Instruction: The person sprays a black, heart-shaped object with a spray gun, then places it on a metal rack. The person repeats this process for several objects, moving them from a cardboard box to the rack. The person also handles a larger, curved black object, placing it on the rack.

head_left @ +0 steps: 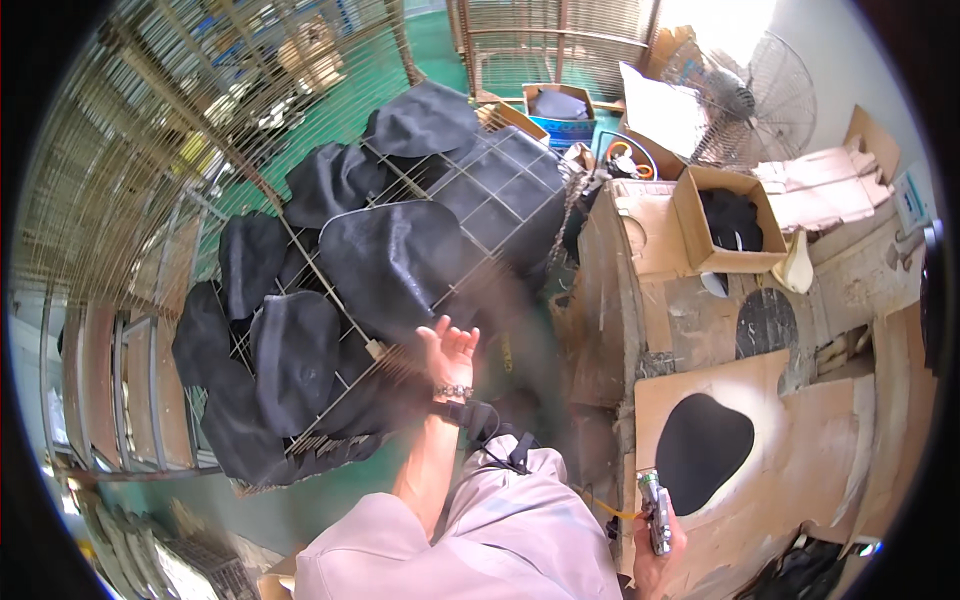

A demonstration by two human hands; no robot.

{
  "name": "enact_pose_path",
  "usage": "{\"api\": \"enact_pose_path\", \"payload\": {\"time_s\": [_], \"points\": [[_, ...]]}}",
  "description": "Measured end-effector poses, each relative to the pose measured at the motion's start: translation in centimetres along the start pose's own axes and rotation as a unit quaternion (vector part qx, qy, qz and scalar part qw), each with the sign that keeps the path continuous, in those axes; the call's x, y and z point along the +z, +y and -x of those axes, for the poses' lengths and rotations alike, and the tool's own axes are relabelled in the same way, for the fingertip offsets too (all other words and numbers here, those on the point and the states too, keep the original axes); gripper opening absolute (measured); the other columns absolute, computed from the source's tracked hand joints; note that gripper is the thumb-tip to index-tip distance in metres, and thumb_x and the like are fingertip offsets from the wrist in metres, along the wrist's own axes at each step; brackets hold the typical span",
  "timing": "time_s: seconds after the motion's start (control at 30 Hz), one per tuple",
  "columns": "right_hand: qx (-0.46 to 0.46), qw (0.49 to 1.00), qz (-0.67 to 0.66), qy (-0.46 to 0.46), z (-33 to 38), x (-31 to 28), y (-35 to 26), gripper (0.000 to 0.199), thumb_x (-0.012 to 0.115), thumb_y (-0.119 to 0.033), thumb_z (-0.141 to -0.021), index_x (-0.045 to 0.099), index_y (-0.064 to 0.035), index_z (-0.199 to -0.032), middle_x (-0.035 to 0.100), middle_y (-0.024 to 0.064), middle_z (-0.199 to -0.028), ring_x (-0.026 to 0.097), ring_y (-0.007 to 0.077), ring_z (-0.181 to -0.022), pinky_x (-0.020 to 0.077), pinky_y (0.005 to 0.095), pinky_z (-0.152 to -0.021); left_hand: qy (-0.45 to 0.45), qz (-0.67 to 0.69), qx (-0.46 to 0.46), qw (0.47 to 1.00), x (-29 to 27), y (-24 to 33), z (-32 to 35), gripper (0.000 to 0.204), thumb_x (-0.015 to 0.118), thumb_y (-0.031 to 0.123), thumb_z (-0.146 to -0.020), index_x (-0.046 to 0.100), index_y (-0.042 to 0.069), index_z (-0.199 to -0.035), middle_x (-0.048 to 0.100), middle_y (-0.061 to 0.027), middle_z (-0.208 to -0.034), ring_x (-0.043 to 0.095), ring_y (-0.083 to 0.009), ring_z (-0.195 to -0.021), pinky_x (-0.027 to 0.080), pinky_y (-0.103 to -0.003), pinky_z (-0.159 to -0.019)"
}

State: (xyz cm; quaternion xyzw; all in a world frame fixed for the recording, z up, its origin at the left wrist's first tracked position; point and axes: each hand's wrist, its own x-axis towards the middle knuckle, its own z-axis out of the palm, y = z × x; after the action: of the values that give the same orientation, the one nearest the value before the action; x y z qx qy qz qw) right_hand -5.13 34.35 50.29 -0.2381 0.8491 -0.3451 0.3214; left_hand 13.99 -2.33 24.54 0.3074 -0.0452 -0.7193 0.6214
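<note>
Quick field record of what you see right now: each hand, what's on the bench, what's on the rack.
left hand: open, palm up, empty, at the edge of the wire rack
right hand: gripping a metal spray gun
bench: cardboard sheet with one black piece lying on it
rack load: several black pieces laid on the wire grid
behind bench: open cardboard box, standing fan
</note>
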Motion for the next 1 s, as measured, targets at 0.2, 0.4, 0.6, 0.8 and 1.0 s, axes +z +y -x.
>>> {"api": "enact_pose_path", "payload": {"time_s": [0.2, 0.4, 0.6, 0.8, 1.0], "points": [[-0.004, 0.985, -0.050, 0.164, 4.5, 0.7, 2.6, 0.049, 0.068, -0.005, -0.087, 0.059, 0.0050, -0.135, 0.065, 0.0042, -0.088, 0.058, 0.0114, -0.077, 0.0490, 0.0258, -0.073, -0.153, -0.522, -0.241, 0.804, -1.3, -9.1, 0.9, 0.043, 0.070, 0.042, -0.095, 0.068, 0.003, -0.115, 0.073, -0.0067, -0.090, 0.071, -0.0156, -0.081, 0.060, -0.035, -0.080], [0.055, 0.952, -0.066, 0.294, 10.1, -1.0, 3.9, 0.051, 0.073, -0.002, -0.082, 0.059, 0.0056, -0.131, 0.068, 0.0224, -0.099, 0.068, 0.0326, -0.082, 0.0528, 0.0355, -0.077, -0.349, -0.718, -0.311, 0.515, -15.1, -14.3, -5.9, 0.036, 0.073, 0.030, -0.093, 0.068, 0.000, -0.114, 0.065, -0.0006, -0.078, 0.058, -0.0089, -0.064, 0.047, -0.025, -0.056], [0.131, 0.856, -0.065, 0.496, 15.1, -0.1, 5.2, 0.051, 0.072, 0.000, -0.085, 0.059, 0.0028, -0.134, 0.070, 0.0170, -0.096, 0.068, 0.0260, -0.079, 0.0535, 0.0317, -0.074, -0.200, -0.766, -0.441, 0.423, -13.4, -16.9, -2.5, 0.023, 0.067, 0.020, -0.093, 0.064, 0.005, -0.111, 0.057, 0.0011, -0.069, 0.052, -0.0103, -0.050, 0.040, -0.027, -0.041], [0.143, 0.864, -0.069, 0.478, 15.7, 0.4, 3.6, 0.055, 0.075, 0.002, -0.081, 0.060, 0.0004, -0.134, 0.071, 0.0196, -0.100, 0.070, 0.0302, -0.082, 0.0540, 0.0332, -0.076, -0.290, -0.794, -0.384, 0.372, -11.8, -17.4, -3.2, 0.013, 0.062, 0.014, -0.093, 0.062, 0.005, -0.103, 0.057, -0.0002, -0.070, 0.053, -0.0121, -0.051, 0.042, -0.029, -0.042], [0.150, 0.868, -0.094, 0.463, 14.5, 1.0, 4.0, 0.052, 0.075, -0.002, -0.081, 0.062, 0.0023, -0.131, 0.072, 0.0200, -0.103, 0.070, 0.0269, -0.085, 0.0536, 0.0322, -0.079, -0.231, -0.727, -0.481, 0.433, -10.4, -21.2, -4.3, 0.017, 0.060, 0.009, -0.092, 0.060, 0.004, -0.108, 0.057, -0.0041, -0.073, 0.058, -0.0159, -0.057, 0.047, -0.028, -0.047]]}}
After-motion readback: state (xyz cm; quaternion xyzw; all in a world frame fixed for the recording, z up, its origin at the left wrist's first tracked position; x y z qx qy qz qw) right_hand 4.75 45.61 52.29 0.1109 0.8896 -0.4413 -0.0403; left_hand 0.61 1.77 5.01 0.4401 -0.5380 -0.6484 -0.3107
